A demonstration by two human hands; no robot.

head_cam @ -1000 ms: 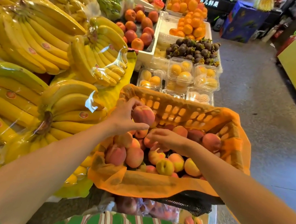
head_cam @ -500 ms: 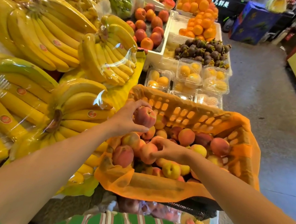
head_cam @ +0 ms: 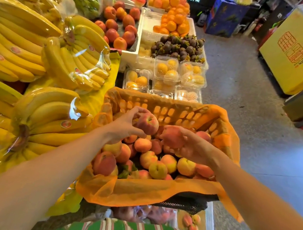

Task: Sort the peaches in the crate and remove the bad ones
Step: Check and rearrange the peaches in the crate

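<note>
**Peaches [head_cam: 159,163] in crate [head_cam: 167,109]: two lifted for checking**

Handling (judged): light, round and soft-fleshed. The fuzzy skin should give a fair grip, but the fruit bruises under fingertip pressure. Best cradled round the widest part with spread fingers, not pinched.

Left hand [head_cam: 123,126]: its forearm passes beside the bananas [head_cam: 48,115]. The hand is raised above the pile near the crate's far wall. Fingers and thumb are curled round a red peach [head_cam: 147,123], its stem hollow facing up.

Right hand [head_cam: 196,151]: just beside the left, palm turned up and inward. Its fingers are curled under and behind a second peach [head_cam: 172,137]. Whether the two held fruits touch cannot be told.

Remainder: a loose pile on the orange liner [head_cam: 135,191] inside the crate, directly before the person.
</note>
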